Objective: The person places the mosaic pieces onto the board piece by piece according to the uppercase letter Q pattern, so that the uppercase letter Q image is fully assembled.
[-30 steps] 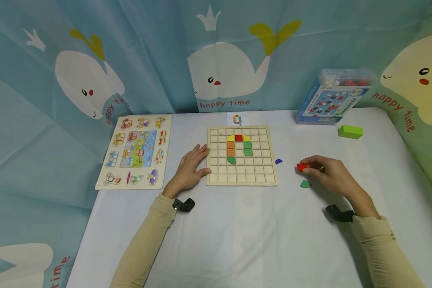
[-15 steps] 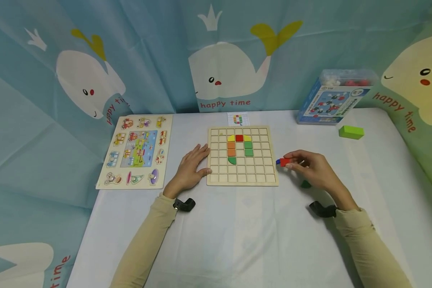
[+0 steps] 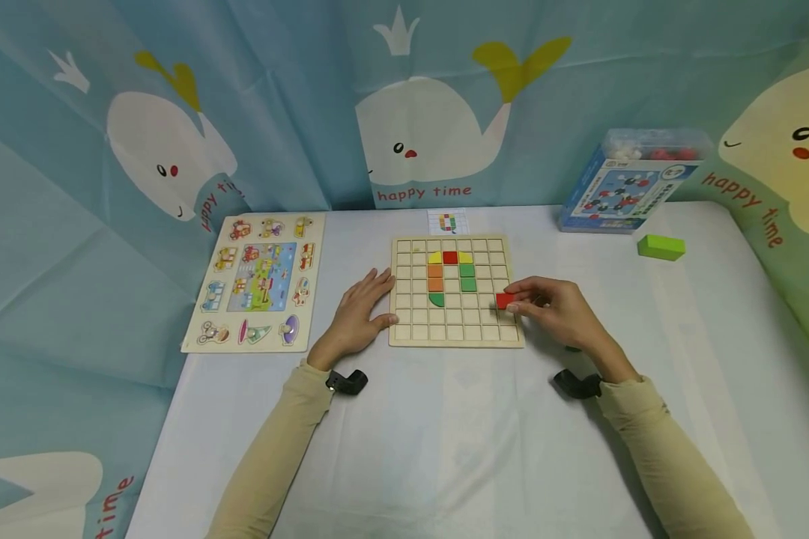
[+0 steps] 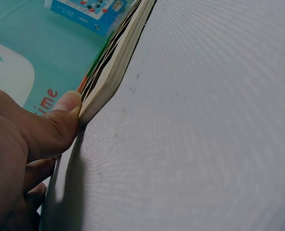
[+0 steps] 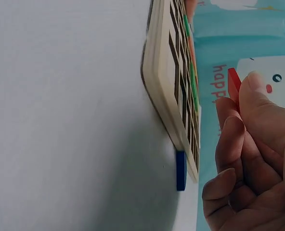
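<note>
My right hand (image 3: 561,308) pinches a red square tile (image 3: 503,301) between thumb and fingers, above the right part of the wooden grid board (image 3: 411,332). In the right wrist view the tile (image 5: 234,86) is held clear of the board. My left hand (image 3: 354,318) rests on the table, fingers extended, thumb and fingertips touching the board's left edge. Set in the board are a red tile (image 3: 450,257), yellow corner pieces, orange squares (image 3: 435,278), green squares (image 3: 468,278) and a green quarter-round piece (image 3: 437,300). A blue rounded piece (image 5: 181,171) lies against the board's right side.
A green piece (image 3: 572,349) on the table is mostly hidden under my right hand. Behind the board lies a small pattern card (image 3: 448,221). A picture puzzle board (image 3: 310,299) is at left; a blue boxed set (image 3: 630,187) and a lime green block (image 3: 661,248) are at back right.
My right hand has carried the red tile leftward from the table, past the blue piece, to over the board's right edge. The left hand has stayed in place.
</note>
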Motion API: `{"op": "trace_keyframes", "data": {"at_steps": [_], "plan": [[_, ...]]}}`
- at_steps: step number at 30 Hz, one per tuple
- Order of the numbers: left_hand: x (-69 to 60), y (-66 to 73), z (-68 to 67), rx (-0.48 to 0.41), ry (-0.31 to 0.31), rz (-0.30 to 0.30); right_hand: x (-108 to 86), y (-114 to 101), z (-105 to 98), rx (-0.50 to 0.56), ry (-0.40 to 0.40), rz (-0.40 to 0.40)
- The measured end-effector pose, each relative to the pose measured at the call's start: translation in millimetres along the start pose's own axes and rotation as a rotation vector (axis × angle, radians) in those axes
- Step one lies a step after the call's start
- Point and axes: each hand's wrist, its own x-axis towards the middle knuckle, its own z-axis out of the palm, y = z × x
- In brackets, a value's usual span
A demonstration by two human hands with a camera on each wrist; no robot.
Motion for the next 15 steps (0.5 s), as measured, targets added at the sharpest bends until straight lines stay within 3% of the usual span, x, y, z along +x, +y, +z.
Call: {"op": "trace_keyframes", "data": {"at_steps": [9,15], "plan": [[-0.4,1.1,-0.4,0.003,0.010,0.001,6.5,-3,9,0.040,-0.028,-0.040],[-0.1,-0.4,0.8,0.003,0.009,-0.002,13.2,-6,17,-0.003,-0.046,-0.073]]}}
